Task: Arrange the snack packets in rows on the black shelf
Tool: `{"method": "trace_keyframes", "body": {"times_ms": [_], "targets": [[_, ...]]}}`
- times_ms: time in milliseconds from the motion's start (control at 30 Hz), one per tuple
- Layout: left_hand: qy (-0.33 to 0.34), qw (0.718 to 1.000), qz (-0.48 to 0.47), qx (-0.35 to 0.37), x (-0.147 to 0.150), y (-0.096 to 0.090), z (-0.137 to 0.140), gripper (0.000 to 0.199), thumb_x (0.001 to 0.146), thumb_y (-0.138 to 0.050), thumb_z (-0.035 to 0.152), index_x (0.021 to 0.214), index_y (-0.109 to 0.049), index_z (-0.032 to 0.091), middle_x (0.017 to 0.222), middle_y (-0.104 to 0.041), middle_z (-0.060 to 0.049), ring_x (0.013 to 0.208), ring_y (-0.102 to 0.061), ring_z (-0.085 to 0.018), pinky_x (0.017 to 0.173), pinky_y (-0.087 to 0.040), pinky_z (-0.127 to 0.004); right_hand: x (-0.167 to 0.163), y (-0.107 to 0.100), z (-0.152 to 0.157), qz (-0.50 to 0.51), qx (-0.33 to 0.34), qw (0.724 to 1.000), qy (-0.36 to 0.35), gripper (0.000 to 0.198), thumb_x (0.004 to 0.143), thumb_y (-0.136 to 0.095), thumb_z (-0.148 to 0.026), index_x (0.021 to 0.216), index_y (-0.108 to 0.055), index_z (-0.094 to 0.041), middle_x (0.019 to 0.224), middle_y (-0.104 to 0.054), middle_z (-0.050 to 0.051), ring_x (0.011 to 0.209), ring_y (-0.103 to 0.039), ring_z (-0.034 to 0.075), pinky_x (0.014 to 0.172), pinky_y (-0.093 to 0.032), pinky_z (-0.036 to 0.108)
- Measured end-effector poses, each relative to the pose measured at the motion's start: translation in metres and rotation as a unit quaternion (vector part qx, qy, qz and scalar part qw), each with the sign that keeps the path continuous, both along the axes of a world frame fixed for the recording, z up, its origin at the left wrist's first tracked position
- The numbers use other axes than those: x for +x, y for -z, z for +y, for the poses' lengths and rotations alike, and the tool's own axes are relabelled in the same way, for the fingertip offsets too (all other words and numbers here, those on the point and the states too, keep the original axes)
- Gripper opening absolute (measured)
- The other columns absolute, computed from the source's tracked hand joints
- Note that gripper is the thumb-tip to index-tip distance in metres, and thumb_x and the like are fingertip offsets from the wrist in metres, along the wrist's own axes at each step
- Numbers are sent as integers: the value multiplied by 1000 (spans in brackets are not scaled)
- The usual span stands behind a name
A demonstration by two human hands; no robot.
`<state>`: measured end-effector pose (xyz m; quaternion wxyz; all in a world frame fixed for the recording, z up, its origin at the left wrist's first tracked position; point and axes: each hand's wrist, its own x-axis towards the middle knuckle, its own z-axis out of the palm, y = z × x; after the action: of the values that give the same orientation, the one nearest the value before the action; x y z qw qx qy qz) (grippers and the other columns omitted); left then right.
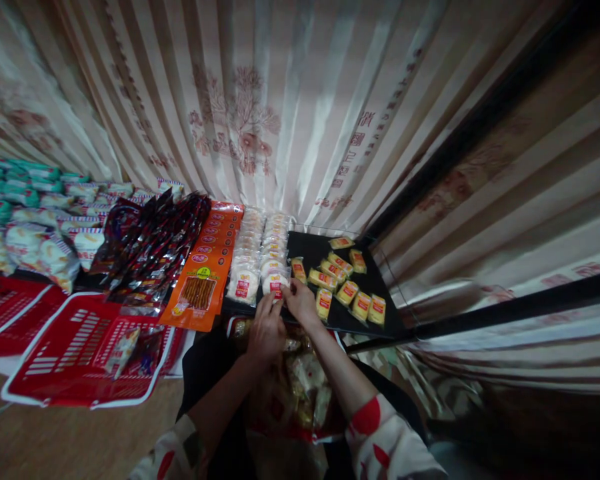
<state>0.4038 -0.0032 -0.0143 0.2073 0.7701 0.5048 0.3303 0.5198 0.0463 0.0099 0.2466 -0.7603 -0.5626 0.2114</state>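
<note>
Two rows of white rice cracker packets with red labels stand on a black board. Both my hands meet at the front packet [275, 280] of the right row. My left hand [269, 328] has its fingers bent at the packet's lower edge. Against the packet's lower right side, my right hand [300, 301] holds with closed fingers; the fingertips are partly hidden. Just right of it lie several small yellow packets [347, 292] with red labels, scattered on the board. Under my forearms, a red basket holding wrapped packets [307, 380] rests between my legs.
Left of the crackers lies an orange snack sheet [197, 273], then a heap of dark shiny packets [155, 233] and rows of white and green packets [43, 233]. A red basket [65, 333] with white edging stands lower left. Behind hangs a printed curtain [305, 100], with dark bars [460, 133] at right.
</note>
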Motion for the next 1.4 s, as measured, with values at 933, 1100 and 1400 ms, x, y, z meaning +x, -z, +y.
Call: {"method": "trace_keyframes", "body": {"times_ms": [933,1100,1400], "targets": [[13,1000,14,-15,-29,17,-50,28,79,-42,8,95,-64,16,115,-60,-10,111,-52,-21,99,-41,-42,-27,44,-130,-40,137,986,-91,25,88,-37,-25,104,-54,-15,101,-58,11,97,-52,22,88,-42,35],[51,995,-6,-86,-40,28,-101,27,80,-42,8,94,-64,16,109,-62,-8,106,-55,-19,96,-44,-39,-23,75,-188,-117,-43,991,-51,23,88,-42,-30,103,-54,-18,99,-60,14,93,-56,25,76,-44,35],[53,989,-33,-132,-42,34,-124,30,78,-40,5,92,-64,16,110,-61,-9,105,-57,-18,94,-46,-36,1,72,-196,-75,-139,981,-110,25,79,-53,-22,102,-62,-19,94,-66,8,87,-61,19,73,-44,27]]}}
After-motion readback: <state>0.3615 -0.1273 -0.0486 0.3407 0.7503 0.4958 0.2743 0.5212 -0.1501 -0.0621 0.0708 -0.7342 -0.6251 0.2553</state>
